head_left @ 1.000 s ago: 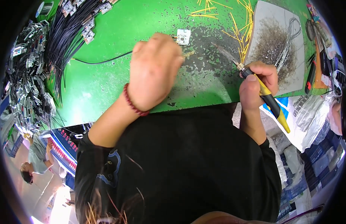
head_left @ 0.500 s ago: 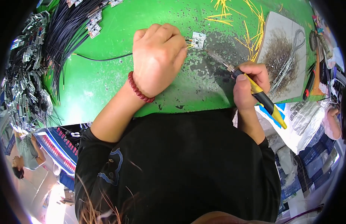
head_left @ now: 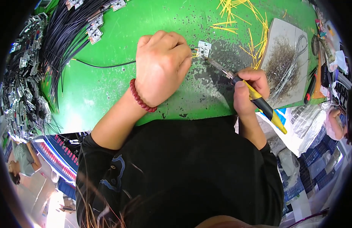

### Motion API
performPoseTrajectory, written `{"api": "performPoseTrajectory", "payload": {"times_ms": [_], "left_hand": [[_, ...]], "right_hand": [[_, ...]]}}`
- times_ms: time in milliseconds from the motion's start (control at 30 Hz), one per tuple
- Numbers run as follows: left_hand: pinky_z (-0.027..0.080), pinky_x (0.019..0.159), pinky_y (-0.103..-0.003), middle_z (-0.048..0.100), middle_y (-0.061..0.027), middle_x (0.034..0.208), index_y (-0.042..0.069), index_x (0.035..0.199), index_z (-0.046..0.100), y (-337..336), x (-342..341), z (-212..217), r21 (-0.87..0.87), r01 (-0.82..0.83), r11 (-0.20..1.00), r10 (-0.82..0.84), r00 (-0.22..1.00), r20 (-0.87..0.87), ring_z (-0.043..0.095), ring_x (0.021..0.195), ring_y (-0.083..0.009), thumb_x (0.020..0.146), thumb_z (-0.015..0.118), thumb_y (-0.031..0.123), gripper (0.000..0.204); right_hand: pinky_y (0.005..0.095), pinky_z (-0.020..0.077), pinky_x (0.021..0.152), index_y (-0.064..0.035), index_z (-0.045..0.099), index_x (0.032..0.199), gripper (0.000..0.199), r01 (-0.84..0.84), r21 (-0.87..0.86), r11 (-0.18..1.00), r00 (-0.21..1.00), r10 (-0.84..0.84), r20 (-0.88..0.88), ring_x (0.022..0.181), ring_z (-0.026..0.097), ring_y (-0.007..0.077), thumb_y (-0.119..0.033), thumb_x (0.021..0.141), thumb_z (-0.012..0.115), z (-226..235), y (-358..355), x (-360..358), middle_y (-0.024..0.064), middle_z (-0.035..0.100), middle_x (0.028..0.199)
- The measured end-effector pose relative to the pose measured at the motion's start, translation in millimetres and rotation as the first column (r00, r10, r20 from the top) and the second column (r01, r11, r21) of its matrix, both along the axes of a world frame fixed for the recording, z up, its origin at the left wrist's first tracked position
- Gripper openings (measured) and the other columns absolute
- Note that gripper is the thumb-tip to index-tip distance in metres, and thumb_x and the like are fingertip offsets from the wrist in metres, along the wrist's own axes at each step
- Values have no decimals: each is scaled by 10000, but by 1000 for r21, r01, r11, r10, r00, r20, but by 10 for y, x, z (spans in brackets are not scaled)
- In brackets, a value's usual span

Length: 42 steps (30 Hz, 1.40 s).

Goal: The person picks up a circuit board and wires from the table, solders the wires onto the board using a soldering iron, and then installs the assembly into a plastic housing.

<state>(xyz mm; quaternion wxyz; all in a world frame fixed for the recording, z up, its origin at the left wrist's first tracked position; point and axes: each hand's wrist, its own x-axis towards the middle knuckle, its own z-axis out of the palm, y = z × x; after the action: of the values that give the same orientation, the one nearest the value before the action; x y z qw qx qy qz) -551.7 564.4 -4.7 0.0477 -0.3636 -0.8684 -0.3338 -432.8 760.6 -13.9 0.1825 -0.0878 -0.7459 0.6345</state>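
My left hand [head_left: 161,68], a dark red bead bracelet at its wrist, is closed over a black cable [head_left: 105,66]. The fingertips are hidden beneath the hand. Thin yellow and dark wire ends come out past the fingers and meet the left side of a small white circuit board [head_left: 204,48], which lies on the green table [head_left: 107,91]. In my right hand [head_left: 249,89] is a yellow and black soldering iron [head_left: 261,102], gripped near its front. Its tip is at the lower edge of the board, close to the wire ends; whether it touches is too small to tell.
Black cables [head_left: 64,38] with boards on their ends lie at the far left, beside a heap of metal-cased parts [head_left: 22,87]. Yellow wires [head_left: 261,41] are scattered at the far right. A grey pad [head_left: 297,72] holds dark residue and a coil of solder wire [head_left: 292,68].
The soldering iron's tip has moved left, from just right of the board to its lower edge. My left hand keeps its hold on the cable. The whole view has shifted slightly.
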Motion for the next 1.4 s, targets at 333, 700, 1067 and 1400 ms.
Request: {"api": "performPoseTrajectory", "payload": {"times_ms": [333, 700, 1067, 1400], "left_hand": [[389, 701, -345, 630, 4, 852, 102, 703, 631, 8, -5, 10, -5, 0, 1000, 0, 1000, -1, 582, 791, -193, 671, 718, 57, 103], [397, 707, -364, 613, 1, 805, 108, 680, 627, 30, -16, 49, 33, 2, 999, -1, 999, -39, 576, 780, -194, 676, 694, 78, 74], [469, 719, -405, 566, -107, 829, 64, 752, 560, -487, -150, 62, -405, -7, 915, -32, 996, -88, 566, 820, -281, 714, 639, 138, 115], [485, 669, -392, 544, -93, 821, 74, 781, 547, -1136, 74, 132, -266, -1, 964, 10, 999, 32, 596, 753, -275, 762, 633, 195, 149]], "right_hand": [[212, 361, 542, -20, 554, 880, 193, -30, 47, 998, 999, 30, -9, 604, 450, 54, -130, 798, 691, -28, -7, -21, 39, 574, 761], [207, 430, 529, -36, 476, 1076, 303, 48, 7, 999, 998, -48, 46, 603, 538, 94, -120, 855, 666, 182, -2, -82, 62, 585, 793], [405, 500, 716, -82, 601, 1190, 438, -315, 724, 613, 883, 470, -13, 805, 644, 305, -13, 767, 691, 189, -22, -594, 140, 672, 942], [428, 495, 758, -89, 621, 1085, 341, -398, 742, 539, 786, 618, -27, 785, 635, 311, -77, 752, 694, 185, -421, -562, 104, 662, 838]]}}
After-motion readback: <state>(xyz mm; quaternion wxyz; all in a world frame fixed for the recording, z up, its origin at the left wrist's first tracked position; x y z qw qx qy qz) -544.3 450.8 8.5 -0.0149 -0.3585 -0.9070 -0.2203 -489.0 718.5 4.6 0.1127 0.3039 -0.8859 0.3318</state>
